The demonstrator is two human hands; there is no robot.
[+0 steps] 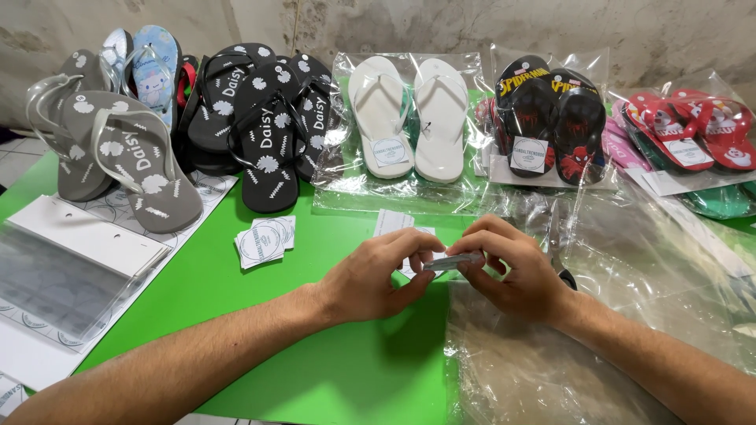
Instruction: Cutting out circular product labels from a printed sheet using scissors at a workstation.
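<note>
Both my hands meet over the green table (331, 370) near its middle. My left hand (376, 275) and my right hand (510, 267) pinch a small flat clear strip (450, 260) between their fingertips. A small white paper slip (391, 222) lies just behind my left hand. Clear plastic bags (551, 362) are spread under my right forearm.
Along the back stand grey flip-flops (130, 157), black flip-flops (264, 126), bagged white flip-flops (409, 118), bagged black printed ones (551, 118) and red ones (693, 130). Round white stickers (264, 240) lie in a small stack. Sticker sheets and a bag stack (71, 275) sit at left.
</note>
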